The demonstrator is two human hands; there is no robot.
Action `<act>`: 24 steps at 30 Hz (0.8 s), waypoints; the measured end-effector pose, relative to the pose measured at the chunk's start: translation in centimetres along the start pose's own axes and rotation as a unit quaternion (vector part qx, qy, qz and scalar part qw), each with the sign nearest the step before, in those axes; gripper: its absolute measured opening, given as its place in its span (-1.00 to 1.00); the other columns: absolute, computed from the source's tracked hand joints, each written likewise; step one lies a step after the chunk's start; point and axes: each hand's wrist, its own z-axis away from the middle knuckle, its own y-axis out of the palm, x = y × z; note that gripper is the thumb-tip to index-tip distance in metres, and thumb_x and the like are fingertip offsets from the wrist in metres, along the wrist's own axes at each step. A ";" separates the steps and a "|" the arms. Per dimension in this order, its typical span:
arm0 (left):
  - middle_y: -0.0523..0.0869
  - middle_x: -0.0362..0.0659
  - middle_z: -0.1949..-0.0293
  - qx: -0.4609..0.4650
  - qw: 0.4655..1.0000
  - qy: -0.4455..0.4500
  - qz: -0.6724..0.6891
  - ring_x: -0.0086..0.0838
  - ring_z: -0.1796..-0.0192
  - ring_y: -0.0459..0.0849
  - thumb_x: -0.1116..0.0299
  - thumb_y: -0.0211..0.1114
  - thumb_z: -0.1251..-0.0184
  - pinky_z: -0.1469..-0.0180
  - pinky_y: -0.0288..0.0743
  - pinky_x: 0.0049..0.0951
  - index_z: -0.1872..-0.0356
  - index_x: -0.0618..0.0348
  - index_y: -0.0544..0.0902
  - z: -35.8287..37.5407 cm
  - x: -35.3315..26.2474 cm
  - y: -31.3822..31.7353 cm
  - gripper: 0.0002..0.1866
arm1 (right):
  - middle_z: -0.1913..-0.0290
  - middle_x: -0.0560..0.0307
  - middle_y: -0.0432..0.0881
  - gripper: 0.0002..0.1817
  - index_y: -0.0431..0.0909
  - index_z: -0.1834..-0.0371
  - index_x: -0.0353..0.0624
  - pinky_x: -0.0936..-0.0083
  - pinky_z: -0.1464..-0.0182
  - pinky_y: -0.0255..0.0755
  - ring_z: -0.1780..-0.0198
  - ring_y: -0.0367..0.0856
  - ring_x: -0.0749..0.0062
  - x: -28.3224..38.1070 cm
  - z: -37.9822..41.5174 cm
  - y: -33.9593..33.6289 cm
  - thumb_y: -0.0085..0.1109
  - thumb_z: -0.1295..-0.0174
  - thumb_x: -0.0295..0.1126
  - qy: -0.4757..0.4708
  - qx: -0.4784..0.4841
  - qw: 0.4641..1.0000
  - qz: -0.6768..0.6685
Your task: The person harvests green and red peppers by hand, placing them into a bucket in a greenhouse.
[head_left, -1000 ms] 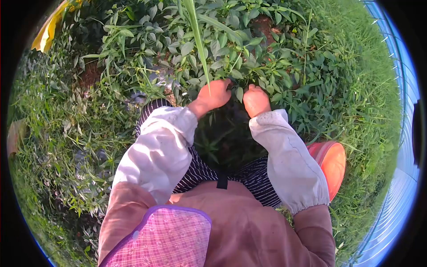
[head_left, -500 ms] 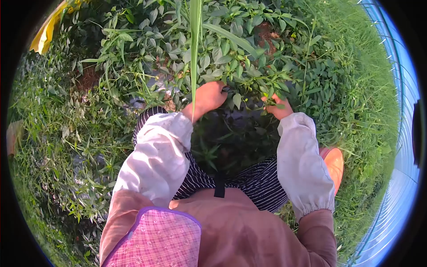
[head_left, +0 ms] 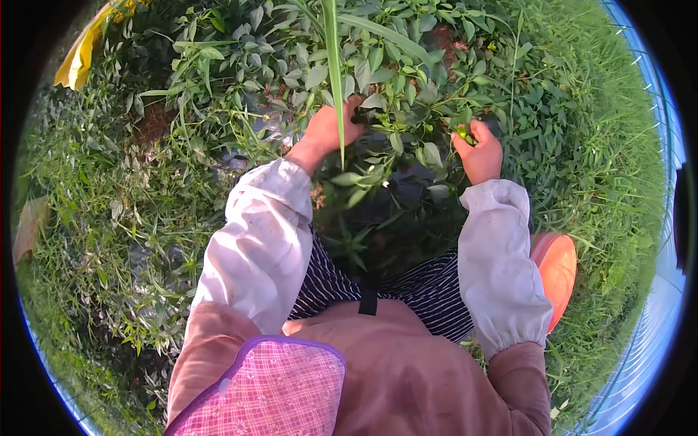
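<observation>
My right hand point(head_left: 481, 154) is closed, thumb and fingers pinching a small green pepper point(head_left: 463, 136) at the edge of the leaves. On the other side, my left hand point(head_left: 331, 132) reaches into the pepper plant point(head_left: 411, 91) with its fingers curled. Leaves and shadow cover its fingertips, so what they grip cannot be made out. Leafy branches point(head_left: 363, 178) hang between and below the hands. A long grass blade point(head_left: 334, 73) crosses in front of the left hand.
Dense foliage surrounds me, with tall grass point(head_left: 618, 182) at the right beside a blue-white plastic wall point(head_left: 665, 312). An orange shoe point(head_left: 556, 272) is by my right knee. Something yellow point(head_left: 76, 62) stands at upper left. A pink checked cloth point(head_left: 269, 385) hangs near my left arm.
My right hand has moved up and to the right, and the green pepper now shows in its fingers. My left hand has shifted slightly up and left among the leaves.
</observation>
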 end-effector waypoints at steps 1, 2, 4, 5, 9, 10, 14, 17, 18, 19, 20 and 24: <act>0.69 0.08 0.09 0.001 1.000 -0.003 -0.003 -0.02 0.05 0.68 0.16 0.37 -0.07 0.02 0.57 -0.14 -0.29 0.03 0.43 0.0 -0.1 0.0 -0.32 | 0.31 0.22 0.69 -0.74 0.58 0.18 -0.27 0.59 0.22 0.46 0.32 0.58 0.60 1.4 0.9 0.6 0.36 -0.08 -0.43 -0.066 -0.024 0.997 0.023; 0.68 0.09 0.09 0.015 1.000 -0.004 -0.020 -0.02 0.05 0.68 0.14 0.37 -0.06 0.01 0.57 -0.14 -0.29 0.04 0.41 -0.1 -0.2 -0.1 -0.30 | 0.29 0.22 0.69 -0.75 0.58 0.17 -0.21 0.60 0.18 0.46 0.28 0.58 0.62 2.9 2.2 0.5 0.36 -0.09 -0.44 -0.053 -0.024 0.997 0.052; 0.72 0.05 0.13 0.028 0.999 -0.018 -0.036 -0.03 0.07 0.70 0.06 0.37 -0.06 0.04 0.58 -0.15 -0.17 0.07 0.55 0.0 -0.4 -0.2 -0.39 | 0.40 0.23 0.62 -0.81 0.52 0.27 -0.23 0.59 0.26 0.42 0.34 0.54 0.62 5.3 3.4 0.8 0.32 -0.09 -0.46 -0.044 0.031 0.995 -0.087; 0.72 0.05 0.13 0.029 0.999 -0.019 -0.039 -0.03 0.07 0.70 0.06 0.37 -0.06 0.04 0.58 -0.15 -0.17 0.07 0.55 0.1 -0.3 -0.4 -0.39 | 0.45 0.23 0.58 -0.83 0.48 0.32 -0.23 0.59 0.28 0.40 0.38 0.52 0.61 6.9 4.1 0.5 0.29 -0.10 -0.45 0.005 0.069 0.984 -0.165; 0.74 -0.03 0.13 0.123 0.987 -0.055 -0.090 -0.11 0.08 0.71 -0.05 0.36 -0.03 0.06 0.58 -0.18 0.17 0.11 0.73 -1.0 1.5 1.2 -0.52 | 0.51 0.20 0.51 -0.84 0.42 0.36 -0.19 0.58 0.31 0.33 0.42 0.49 0.54 7.6 7.9 0.2 0.17 -0.07 -0.39 0.247 0.319 0.869 -0.287; 0.74 -0.02 0.13 0.172 0.973 -0.047 -0.147 -0.12 0.08 0.71 -0.04 0.37 -0.02 0.05 0.59 -0.19 0.16 0.12 0.73 -0.9 2.0 2.2 -0.52 | 0.50 0.20 0.51 -0.85 0.45 0.31 -0.23 0.58 0.32 0.33 0.43 0.50 0.55 7.0 9.6 0.4 0.15 -0.10 -0.42 0.298 0.376 0.831 -0.282; 0.69 0.05 0.03 0.199 0.962 0.013 -0.189 -0.15 -0.09 0.64 -0.09 0.41 0.02 -0.12 0.51 -0.24 -0.04 0.19 0.63 -0.6 2.1 5.3 -0.34 | 0.51 0.29 0.58 -0.77 0.61 0.29 -0.23 0.56 0.37 0.37 0.45 0.48 0.65 2.6 17.1 3.1 0.23 -0.28 -0.26 0.251 0.522 0.806 -0.122; 0.65 0.04 -0.07 0.113 0.988 0.034 -0.094 -0.19 -0.20 0.57 -0.11 0.46 0.05 -0.23 0.42 -0.28 -0.13 0.15 0.57 -0.8 2.6 10.4 -0.26 | 0.49 0.26 0.57 -0.68 0.59 0.39 -0.25 0.60 0.33 0.33 0.41 0.43 0.64 5.4 18.0 3.1 0.27 -0.29 -0.18 0.143 0.484 0.862 -0.034; 0.63 0.01 -0.10 0.081 0.997 0.000 -0.021 -0.23 -0.24 0.52 -0.12 0.48 0.06 -0.30 0.35 -0.30 -0.15 0.09 0.56 -1.3 3.1 12.6 -0.25 | 0.49 0.26 0.57 -0.68 0.59 0.39 -0.25 0.60 0.33 0.33 0.41 0.43 0.64 6.0 17.5 2.6 0.27 -0.29 -0.18 0.143 0.477 0.866 -0.033; 0.63 0.01 -0.10 0.085 0.996 0.008 -0.022 -0.23 -0.24 0.52 -0.12 0.48 0.06 -0.30 0.35 -0.30 -0.15 0.09 0.56 -2.2 4.7 15.1 -0.25 | 0.49 0.24 0.56 -0.65 0.58 0.41 -0.26 0.59 0.31 0.34 0.40 0.45 0.62 6.6 17.3 2.1 0.24 -0.31 -0.15 0.182 0.467 0.864 -0.057; 0.65 0.01 -0.07 0.107 0.972 0.082 0.194 -0.19 -0.20 0.55 -0.05 0.44 -0.06 -0.27 0.38 -0.32 -0.13 0.10 0.57 -3.4 6.8 17.8 -0.35 | 0.50 0.23 0.56 -0.62 0.58 0.43 -0.27 0.57 0.29 0.35 0.40 0.46 0.61 6.9 17.2 1.6 0.21 -0.33 -0.13 0.223 0.456 0.858 -0.080; 0.71 -0.06 0.07 0.216 0.859 0.017 0.464 -0.26 0.11 0.67 0.14 0.27 -0.34 0.02 0.56 -0.31 -0.04 0.06 0.61 -2.2 1.4 14.4 -0.66 | 0.49 0.20 0.56 -0.58 0.57 0.39 -0.29 0.57 0.20 0.38 0.36 0.53 0.52 7.0 16.8 -0.9 0.05 -0.43 -0.12 0.271 0.375 0.848 -0.258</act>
